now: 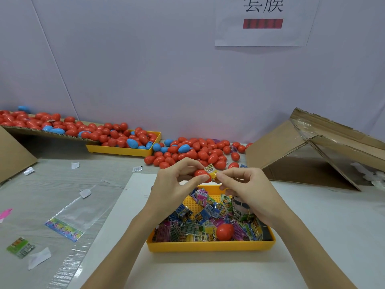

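Head view showed the egg (201, 174) pinched between the thumb and fingers of the left hand (177, 184). The sleeve (211, 171) touched its right end, nipped by thumb and forefinger of the right hand (248, 188). The egg looked light, hard and glossy, so likely to slip; a hold across its middle seemed best. The sleeve looked thin and crushable, best taken by its rim. Below both hands sat the tray (208, 247); beyond them lay a heap (198, 151) of eggs.
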A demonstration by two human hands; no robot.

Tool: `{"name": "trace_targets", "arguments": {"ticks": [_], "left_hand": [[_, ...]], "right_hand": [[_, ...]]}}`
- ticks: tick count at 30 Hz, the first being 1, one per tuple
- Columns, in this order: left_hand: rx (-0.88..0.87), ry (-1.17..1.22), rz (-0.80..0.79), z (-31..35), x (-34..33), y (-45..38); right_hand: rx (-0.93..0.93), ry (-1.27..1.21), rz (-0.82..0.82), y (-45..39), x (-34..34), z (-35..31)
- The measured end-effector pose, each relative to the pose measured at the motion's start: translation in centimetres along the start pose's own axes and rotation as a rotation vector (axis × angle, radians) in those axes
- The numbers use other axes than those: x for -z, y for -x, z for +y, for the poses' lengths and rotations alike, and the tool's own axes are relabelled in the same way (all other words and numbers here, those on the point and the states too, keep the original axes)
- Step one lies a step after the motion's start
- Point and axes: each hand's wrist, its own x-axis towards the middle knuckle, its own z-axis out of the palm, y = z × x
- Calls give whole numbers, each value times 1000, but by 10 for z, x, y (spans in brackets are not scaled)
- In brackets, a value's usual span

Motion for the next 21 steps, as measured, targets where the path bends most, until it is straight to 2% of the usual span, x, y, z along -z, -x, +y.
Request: {"name": "trace_targets", "arguments": {"ticks": [4,9,14,17,21], "left_hand": [[31,39,17,0,0,0],[84,169,9,3,3,-2],[91,214,42,4,3,-3],[101,238,63,4,0,-3],[98,265,44,5,-2,-3]], "right_hand": [[-56,-175,3,0,-3,-2],[87,-34,44,4,-6,-7],[79,-47,34,5,-11,-5],[11,-140,40,2,-10,-1],[-146,-462,-2,-1,-9,1]]}}
